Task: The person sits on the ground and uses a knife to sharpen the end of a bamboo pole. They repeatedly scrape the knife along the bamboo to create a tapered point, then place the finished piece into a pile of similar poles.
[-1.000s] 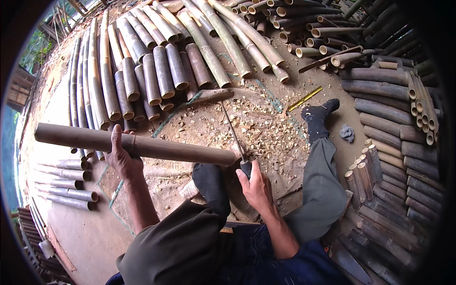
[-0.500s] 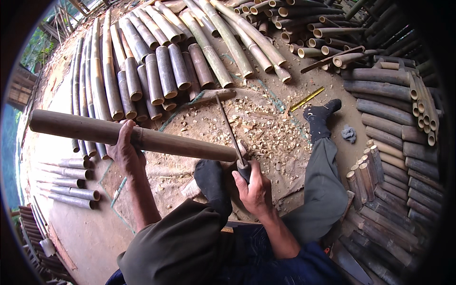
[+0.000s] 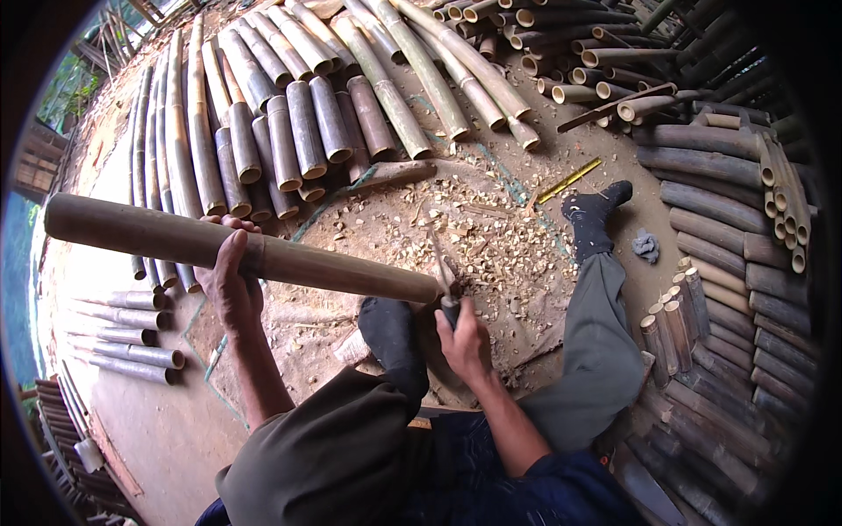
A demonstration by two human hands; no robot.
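A thick brown bamboo pole (image 3: 342, 266) slants across in front of me, its left end higher. My left hand (image 3: 233, 279) is closed round it from below, near its joint. In my right hand (image 3: 465, 337) is the dark handle of a knife (image 3: 441, 263). Its narrow blade points away from me, beside the pole's right end, and is partly blurred. Whether the edge touches the bamboo I cannot tell. Beneath the pole's right end is my dark-socked left foot (image 3: 386, 337).
Pale chips (image 3: 491, 237) litter the ground cloth. Long bamboo poles (image 3: 386, 88) lie beyond, with stacked bamboo (image 3: 710, 202) at the right. A yellow ruler-like strip (image 3: 568, 180) and a grey crumpled rag (image 3: 645, 246) lie near my right foot (image 3: 596, 215). A saw-like blade (image 3: 649, 486) is at lower right.
The knife has shifted slightly and its blade now looks shorter and blurred. My right hand has turned a little with it. The pole's left end has moved slightly left and up.
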